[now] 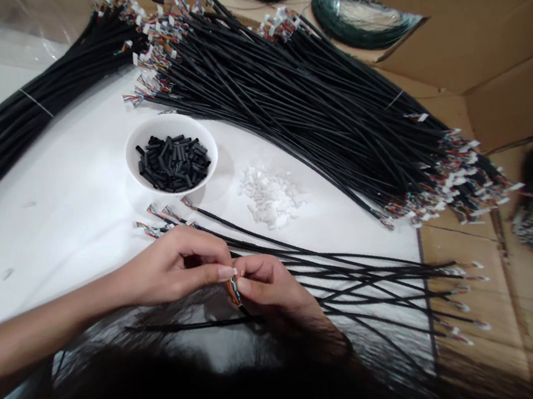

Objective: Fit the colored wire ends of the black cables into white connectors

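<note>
My left hand (pixel 178 265) reaches in from the left, and its finger and thumb pinch the end of a thin multicoloured wire bundle (pixel 233 291). My right hand (pixel 267 287) holds the same bundle from below, so the fingertips of both hands nearly meet around it. Its black cable (pixel 190 323) runs off to the left, low in the view. Loose black cables with small white connectors (pixel 360 279) lie fanned out to the right of my right hand. The exact grip on the wires is partly hidden by my fingers.
A white bowl (pixel 166 124) holds short black sleeves (pixel 174 163). Small white plastic pieces (pixel 270 195) lie in a heap beside it. Large black cable bundles (pixel 290 94) spread across the white sheet (pixel 46 214), with cardboard (pixel 498 34) at the right. A dark blur covers the bottom edge.
</note>
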A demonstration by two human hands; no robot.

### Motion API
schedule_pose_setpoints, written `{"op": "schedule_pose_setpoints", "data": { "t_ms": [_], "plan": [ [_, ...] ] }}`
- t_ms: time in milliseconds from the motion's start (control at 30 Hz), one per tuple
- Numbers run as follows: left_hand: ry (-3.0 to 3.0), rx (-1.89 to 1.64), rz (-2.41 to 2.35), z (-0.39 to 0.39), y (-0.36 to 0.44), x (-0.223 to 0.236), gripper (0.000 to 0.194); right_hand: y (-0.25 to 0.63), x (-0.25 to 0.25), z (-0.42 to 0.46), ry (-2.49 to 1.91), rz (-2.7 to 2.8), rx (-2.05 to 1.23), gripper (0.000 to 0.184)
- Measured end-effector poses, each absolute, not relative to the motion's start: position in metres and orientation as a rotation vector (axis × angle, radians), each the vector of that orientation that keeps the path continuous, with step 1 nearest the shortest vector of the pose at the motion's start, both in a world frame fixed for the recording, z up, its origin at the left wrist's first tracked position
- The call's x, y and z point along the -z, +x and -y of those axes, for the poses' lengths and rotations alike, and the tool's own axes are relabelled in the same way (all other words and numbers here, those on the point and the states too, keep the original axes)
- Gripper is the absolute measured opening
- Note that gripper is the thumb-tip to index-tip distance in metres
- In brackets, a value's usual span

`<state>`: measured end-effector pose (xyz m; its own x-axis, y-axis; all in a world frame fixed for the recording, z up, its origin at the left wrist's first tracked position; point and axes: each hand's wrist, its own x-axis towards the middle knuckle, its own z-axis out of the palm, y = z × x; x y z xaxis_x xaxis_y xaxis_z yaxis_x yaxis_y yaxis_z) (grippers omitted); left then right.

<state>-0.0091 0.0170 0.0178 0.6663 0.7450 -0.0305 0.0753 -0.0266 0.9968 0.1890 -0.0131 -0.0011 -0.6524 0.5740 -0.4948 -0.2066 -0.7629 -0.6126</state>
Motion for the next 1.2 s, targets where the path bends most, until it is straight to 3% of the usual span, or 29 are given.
{"op": "schedule_pose_setpoints", "data": {
  "t_ms": [633,900,1200],
  "plan": [
    [1.653,-0.583,-0.673,-0.015,-0.013,-0.016,0.021,0.188,-0.001,0.014,-0.990,0.792,-2.318,0.033],
    [1.292,-0.498,-0.771,-0.012,-0.008,-0.013,0.032,0.188,-0.013,0.014,-1.066,0.844,-2.195,0.032],
    [1.146,-0.487,-0.721,-0.011,-0.008,-0.012,0.031,0.188,-0.012,0.013,-1.059,0.679,-2.325,0.034]
  ]
}}
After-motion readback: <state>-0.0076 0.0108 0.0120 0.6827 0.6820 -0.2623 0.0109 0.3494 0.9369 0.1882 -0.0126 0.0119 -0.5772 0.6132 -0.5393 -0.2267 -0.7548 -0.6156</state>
